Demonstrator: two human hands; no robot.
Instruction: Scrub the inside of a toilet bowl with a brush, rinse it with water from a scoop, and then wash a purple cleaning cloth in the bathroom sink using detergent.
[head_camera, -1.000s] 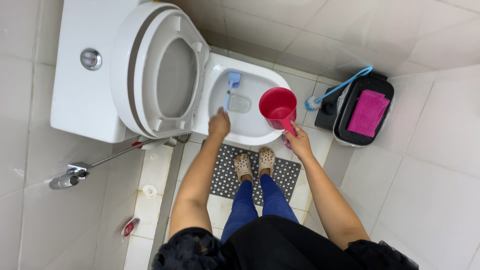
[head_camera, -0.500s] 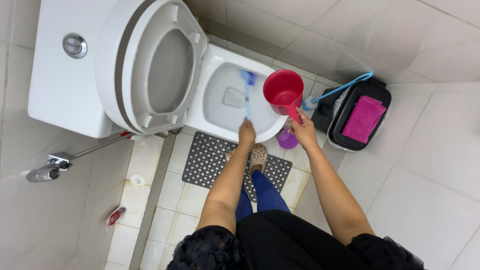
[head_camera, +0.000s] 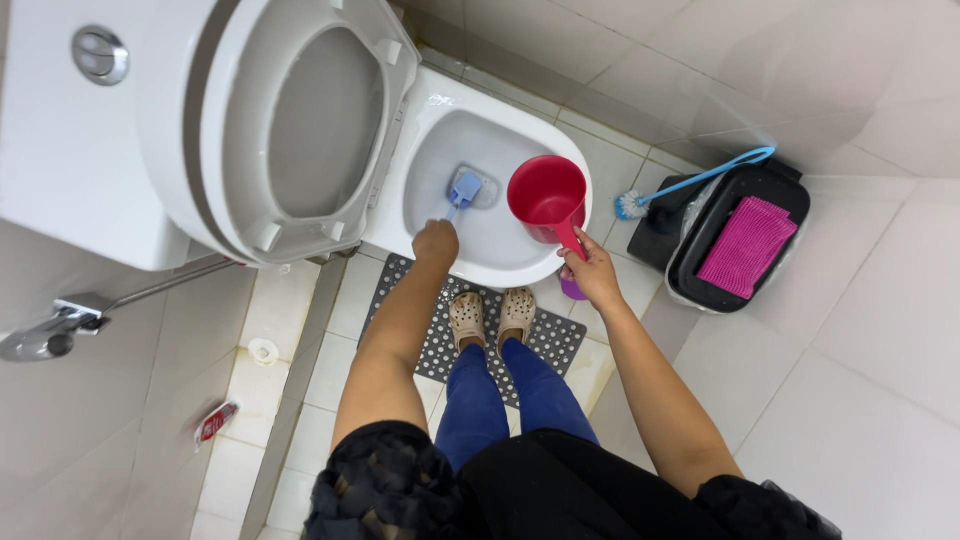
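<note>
The left hand (head_camera: 435, 242) has its grip closed tight around the handle of a blue brush (head_camera: 463, 187), whose head sits down inside the toilet bowl (head_camera: 520, 255) against the wet inner wall. The right hand (head_camera: 592, 272) has its grip wrapped round the handle of a red jug (head_camera: 546, 195), held tilted over the bowl's front rim. Seat (head_camera: 300, 120) and lid stand raised; both feet rest on the grey mat (head_camera: 430, 340) just before the bowl.

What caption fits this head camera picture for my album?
Left hand scrubs the toilet bowl with a blue brush while the right hand holds a red scoop.
</note>
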